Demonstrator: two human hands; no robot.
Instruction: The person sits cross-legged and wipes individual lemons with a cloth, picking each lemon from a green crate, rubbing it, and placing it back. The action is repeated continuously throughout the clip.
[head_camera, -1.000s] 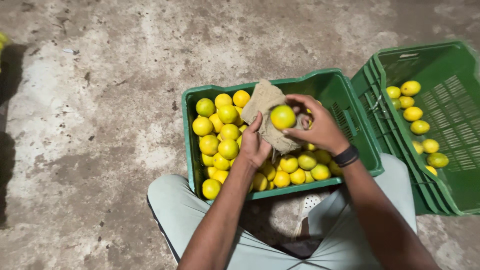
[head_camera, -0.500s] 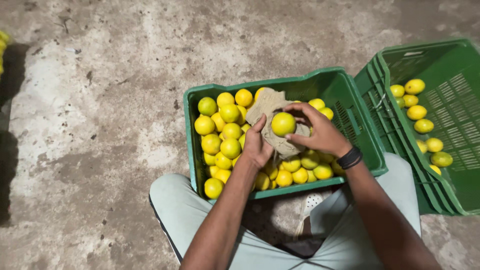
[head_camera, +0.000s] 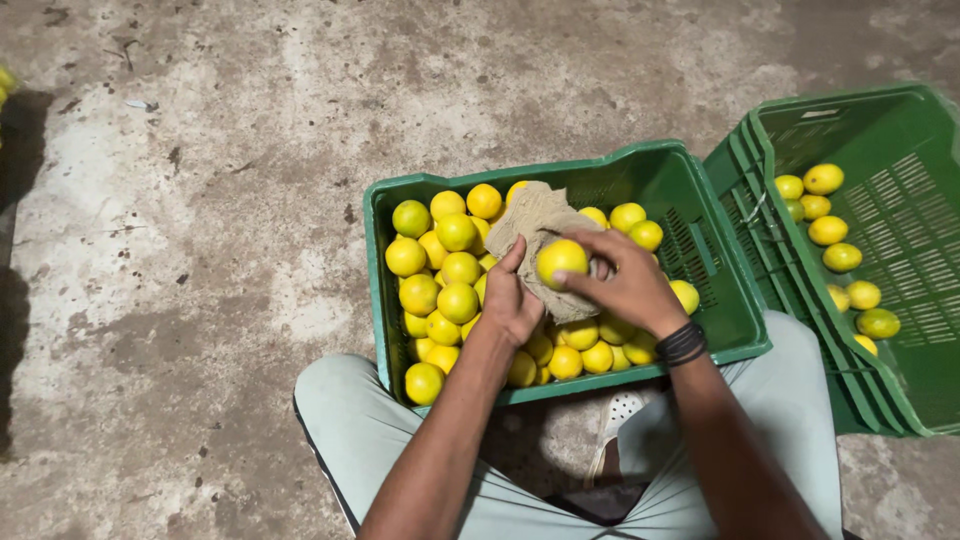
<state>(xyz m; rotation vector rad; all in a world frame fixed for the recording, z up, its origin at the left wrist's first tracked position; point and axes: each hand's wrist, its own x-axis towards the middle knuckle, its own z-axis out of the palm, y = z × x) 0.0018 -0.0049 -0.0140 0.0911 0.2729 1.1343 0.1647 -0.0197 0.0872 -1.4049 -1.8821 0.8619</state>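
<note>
A green plastic crate (head_camera: 700, 190) sits on the floor between my knees, filled on its left side with several yellow-green citrus fruits (head_camera: 440, 280). My left hand (head_camera: 512, 300) holds a piece of brown burlap cloth (head_camera: 535, 215) over the crate. My right hand (head_camera: 625, 285) grips one yellow fruit (head_camera: 561, 259) and presses it against the cloth. A black band is on my right wrist.
A second green crate (head_camera: 900, 390) stands tilted at the right with several yellow fruits (head_camera: 835, 230) inside. Rough stained concrete floor (head_camera: 200, 250) spreads to the left and behind. My legs in pale trousers and a white shoe (head_camera: 615, 415) are below the crate.
The fruit in my right hand has turned slightly against the cloth. Both hands stay over the crate in almost the same place.
</note>
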